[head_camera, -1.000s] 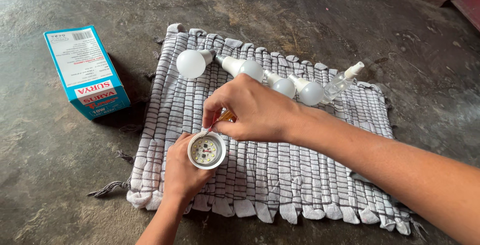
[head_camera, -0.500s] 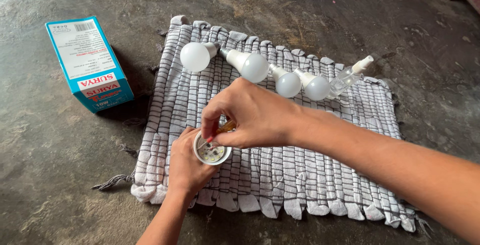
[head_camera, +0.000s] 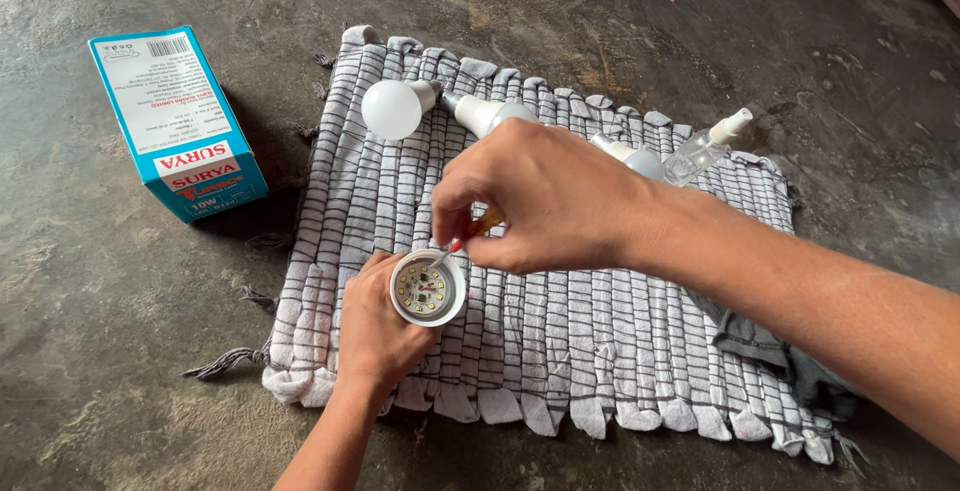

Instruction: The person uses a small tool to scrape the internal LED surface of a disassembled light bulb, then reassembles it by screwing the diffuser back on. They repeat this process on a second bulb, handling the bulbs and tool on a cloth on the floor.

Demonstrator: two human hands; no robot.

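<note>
One woven mat, grey-white with dark stripes and a fringed edge, was laid on a rough concrete floor and is used as the landmark. Off the mat's left edge, a blue and white carton was set flat on the floor, close to the mat but apart from it. A dark grey cloth was bunched on the mat's right part, partly hidden under the right forearm.

Along the mat's far edge, several white bulbs were laid in a row: one round bulb near the far-left corner, a second bulb just beside it, a third bulb mostly hidden behind the right hand. A small clear spray bottle was laid tilted near the mat's far-right corner.

Near the mat's front-left part, an opened bulb body was held with its round LED board facing up. The left hand was wrapped around that body from below, fingers closed on it. The right hand was pinched shut on a small screwdriver with an orange-red handle, directly above the bulb body. The tool's tip was set down on the LED board; exact contact point could not be made out.
</note>
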